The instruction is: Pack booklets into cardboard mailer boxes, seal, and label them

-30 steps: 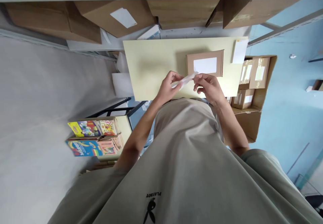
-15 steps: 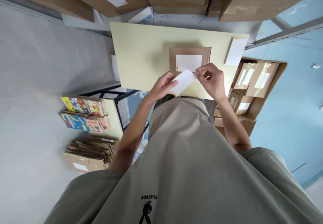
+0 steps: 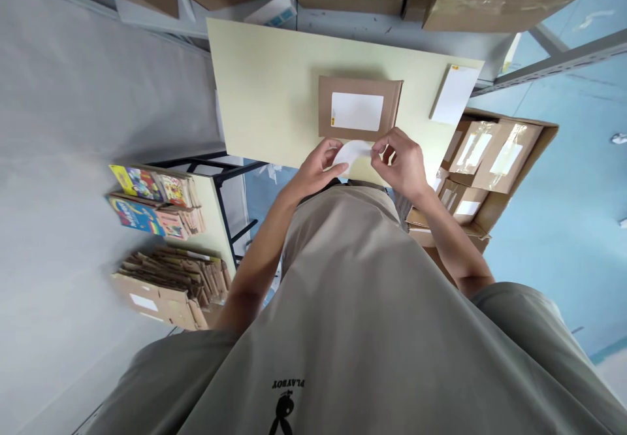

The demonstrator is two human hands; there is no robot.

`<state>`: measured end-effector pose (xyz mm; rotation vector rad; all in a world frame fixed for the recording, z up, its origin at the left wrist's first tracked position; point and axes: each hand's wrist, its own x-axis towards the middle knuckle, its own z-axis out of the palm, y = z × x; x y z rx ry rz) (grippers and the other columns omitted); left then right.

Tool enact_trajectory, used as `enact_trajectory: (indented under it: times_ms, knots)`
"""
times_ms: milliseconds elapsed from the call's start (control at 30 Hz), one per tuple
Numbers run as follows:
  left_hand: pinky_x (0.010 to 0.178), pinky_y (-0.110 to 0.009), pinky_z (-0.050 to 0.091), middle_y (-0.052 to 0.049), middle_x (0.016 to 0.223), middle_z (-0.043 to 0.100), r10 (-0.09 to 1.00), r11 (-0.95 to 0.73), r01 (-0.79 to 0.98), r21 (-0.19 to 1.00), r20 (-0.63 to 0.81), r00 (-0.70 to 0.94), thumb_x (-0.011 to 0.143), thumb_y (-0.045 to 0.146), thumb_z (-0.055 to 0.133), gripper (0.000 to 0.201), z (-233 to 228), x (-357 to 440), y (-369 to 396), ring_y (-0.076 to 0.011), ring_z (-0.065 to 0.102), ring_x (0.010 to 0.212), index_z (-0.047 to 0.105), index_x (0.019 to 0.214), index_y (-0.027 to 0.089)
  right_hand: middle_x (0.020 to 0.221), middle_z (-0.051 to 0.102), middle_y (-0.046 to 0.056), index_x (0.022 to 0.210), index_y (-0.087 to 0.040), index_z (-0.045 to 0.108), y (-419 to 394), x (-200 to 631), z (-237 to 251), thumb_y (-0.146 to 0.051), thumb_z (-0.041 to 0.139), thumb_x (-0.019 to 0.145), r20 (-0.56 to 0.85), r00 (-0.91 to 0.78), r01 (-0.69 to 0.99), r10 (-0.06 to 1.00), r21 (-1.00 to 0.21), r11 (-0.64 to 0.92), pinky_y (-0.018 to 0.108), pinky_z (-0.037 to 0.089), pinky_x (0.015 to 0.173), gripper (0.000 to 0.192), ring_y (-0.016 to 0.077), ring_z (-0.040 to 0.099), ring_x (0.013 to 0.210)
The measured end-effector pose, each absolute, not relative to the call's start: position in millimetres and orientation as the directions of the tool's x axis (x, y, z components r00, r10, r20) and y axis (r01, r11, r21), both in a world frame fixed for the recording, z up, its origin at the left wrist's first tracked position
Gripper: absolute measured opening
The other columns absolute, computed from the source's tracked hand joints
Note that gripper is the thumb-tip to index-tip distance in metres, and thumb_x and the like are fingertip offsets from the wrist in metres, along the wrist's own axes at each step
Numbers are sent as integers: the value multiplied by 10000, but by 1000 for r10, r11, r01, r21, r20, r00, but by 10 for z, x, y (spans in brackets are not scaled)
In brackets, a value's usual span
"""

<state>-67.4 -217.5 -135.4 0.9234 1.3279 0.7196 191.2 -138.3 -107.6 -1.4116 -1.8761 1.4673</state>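
The yellow table [image 3: 264,89] has lots of bare room on its left part. A brown box [image 3: 359,108] lies in the middle. Just before it, the left hand [image 3: 317,169] and right hand [image 3: 402,162] both pinch a bent white paper [image 3: 353,151].

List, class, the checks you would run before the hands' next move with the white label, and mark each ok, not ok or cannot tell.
1. Both hands grip the white label: left hand and right hand pinch its ends: ok.
2. Label flat: it is bowed: not ok.
3. Backing peeled off: cannot tell.
4. Cardboard parcel lies flat on the yellow table: ok.
5. Parcel face free: a white label already covers its middle: not ok.
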Motion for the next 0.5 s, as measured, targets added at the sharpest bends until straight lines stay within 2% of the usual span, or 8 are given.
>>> enact_trajectory:
  times_ms: [67, 133, 233, 333, 500]
  knots:
    - [1219, -526, 639, -115, 1522, 787, 898, 434, 61, 899, -437, 54, 845, 824, 985, 810, -1477, -719, -2164, -364, 750, 1501, 679, 1427, 351, 1083, 750, 57, 996, -279, 733, -1494, 1896, -943, -326, 764, 1028, -252, -471, 474, 845, -881, 2, 400, 627, 797, 64, 209, 685, 785]
    - [1285, -558, 596, -124, 1652, 726, 908, 419, 36, 907, -418, -16, 852, 797, 989, 843, -1573, -785, -2146, -371, 679, 1618, 665, 1510, 381, 1100, 762, 59, 1000, -281, 735, -1623, 1869, -785, -308, 724, 1041, -225, -525, 464, 821, -884, 55, 391, 608, 756, 50, 194, 676, 750]
    - [1220, -523, 647, -123, 1556, 779, 883, 463, -49, 885, -466, -66, 938, 720, 941, 733, -1616, -885, -2144, -336, 785, 1479, 680, 1532, 379, 1137, 782, 64, 1011, -290, 738, -1805, 1816, -585, -320, 694, 1059, -198, -551, 455, 811, -886, 93, 377, 580, 691, 71, 188, 682, 743]
    - [1107, -442, 703, -98, 1387, 828, 858, 494, -108, 863, -504, -99, 947, 636, 950, 644, -1597, -966, -2187, -282, 857, 1288, 718, 1476, 353, 1139, 783, 64, 1015, -297, 739, -1922, 1762, -493, -345, 695, 1068, -195, -514, 443, 835, -894, 64, 386, 600, 684, 84, 188, 684, 735]
    - [1094, -380, 709, -74, 1330, 830, 867, 466, -133, 874, -482, -129, 923, 614, 965, 607, -1672, -1061, -2221, -234, 842, 1245, 728, 1408, 336, 1085, 763, 59, 966, -294, 715, -1918, 1668, -595, -471, 742, 1087, -199, -332, 416, 922, -908, -46, 393, 637, 717, 216, 189, 654, 737]
